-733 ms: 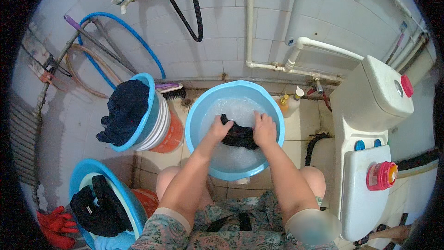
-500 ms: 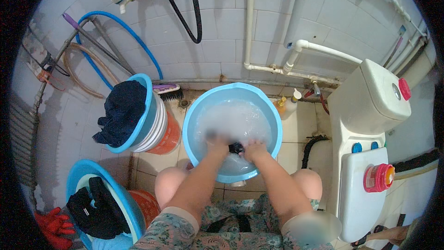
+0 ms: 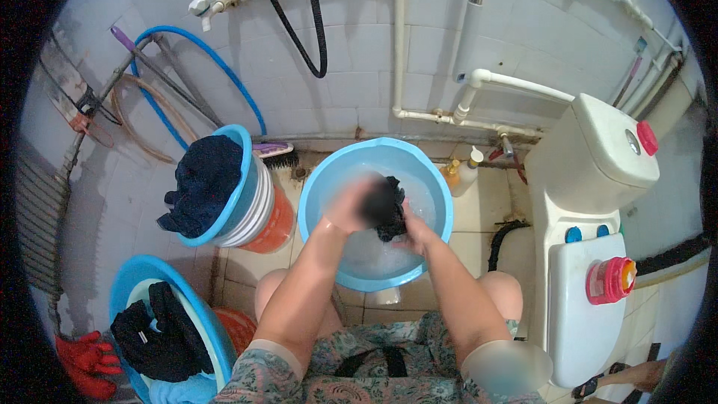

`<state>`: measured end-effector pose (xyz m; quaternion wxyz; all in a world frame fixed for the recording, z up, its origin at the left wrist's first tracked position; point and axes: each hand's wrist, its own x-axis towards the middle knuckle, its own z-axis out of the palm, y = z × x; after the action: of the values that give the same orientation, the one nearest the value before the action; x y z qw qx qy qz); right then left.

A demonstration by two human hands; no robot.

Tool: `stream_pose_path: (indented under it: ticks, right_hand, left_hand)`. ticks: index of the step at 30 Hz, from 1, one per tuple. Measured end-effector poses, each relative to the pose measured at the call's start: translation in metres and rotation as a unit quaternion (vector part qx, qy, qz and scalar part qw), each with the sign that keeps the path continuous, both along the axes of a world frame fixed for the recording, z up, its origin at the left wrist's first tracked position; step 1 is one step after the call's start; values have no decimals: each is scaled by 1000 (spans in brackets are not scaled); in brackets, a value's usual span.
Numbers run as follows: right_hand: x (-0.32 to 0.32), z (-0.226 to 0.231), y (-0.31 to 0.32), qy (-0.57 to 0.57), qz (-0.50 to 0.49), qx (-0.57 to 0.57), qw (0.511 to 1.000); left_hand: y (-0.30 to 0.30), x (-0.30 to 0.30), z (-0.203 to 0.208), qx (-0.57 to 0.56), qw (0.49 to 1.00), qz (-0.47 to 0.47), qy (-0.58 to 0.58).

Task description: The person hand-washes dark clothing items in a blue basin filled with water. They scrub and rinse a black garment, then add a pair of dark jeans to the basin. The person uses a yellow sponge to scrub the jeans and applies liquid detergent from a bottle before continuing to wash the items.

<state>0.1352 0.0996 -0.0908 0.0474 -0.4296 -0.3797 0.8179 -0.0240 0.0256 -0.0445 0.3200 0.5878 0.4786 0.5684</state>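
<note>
Between my hands, over the light blue basin (image 3: 315,258), is a bunched black wet cloth (image 3: 390,215), its kind of garment not clear. My left hand (image 3: 346,206) grips its left side, with the fingers partly blurred. My right hand (image 3: 414,229) holds the right side, fingers curled against it. Below the cloth, cloudy soapy water (image 3: 374,258) fills the basin.
Left of the basin, dark clothing (image 3: 202,179) lies in a blue basin atop a bucket (image 3: 273,221). Nearer me, black clothes (image 3: 161,340) fill another basin (image 3: 123,292). Pump bottles (image 3: 465,176) stand right of the basin, before a toilet (image 3: 587,314). Another person's foot (image 3: 591,385) shows at lower right.
Both hands have come up out of the water with the black cloth, which now shows bunched between them. My left hand has moved slightly up and toward the right hand.
</note>
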Motion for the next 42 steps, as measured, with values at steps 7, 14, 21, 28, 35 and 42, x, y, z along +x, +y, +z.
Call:
stream_pose_path:
  ticks: [7, 14, 21, 28, 35, 42]
  right_hand:
    - [-6, 40, 3, 240, -147, -78, 957]
    - [-19, 64, -3, 109, -104, 228, 962]
    - [-34, 91, -75, 40, 89, 733, 674]
    - [-48, 82, -64, -67, 34, 808, 585]
    - [-51, 38, 17, -278, -23, 481, 831]
    - [-23, -78, 8, -285, 65, 685, 667]
  left_hand:
    - [10, -20, -8, -117, 828, -56, -545]
    - [6, 5, -20, -275, 814, 12, -511]
    - [8, 17, -25, -223, 737, 52, -636]
    - [17, 31, -47, -194, 741, 77, -638]
    - [16, 37, -66, -341, 820, 212, -408]
    - [3, -21, -135, -352, 901, 247, 58]
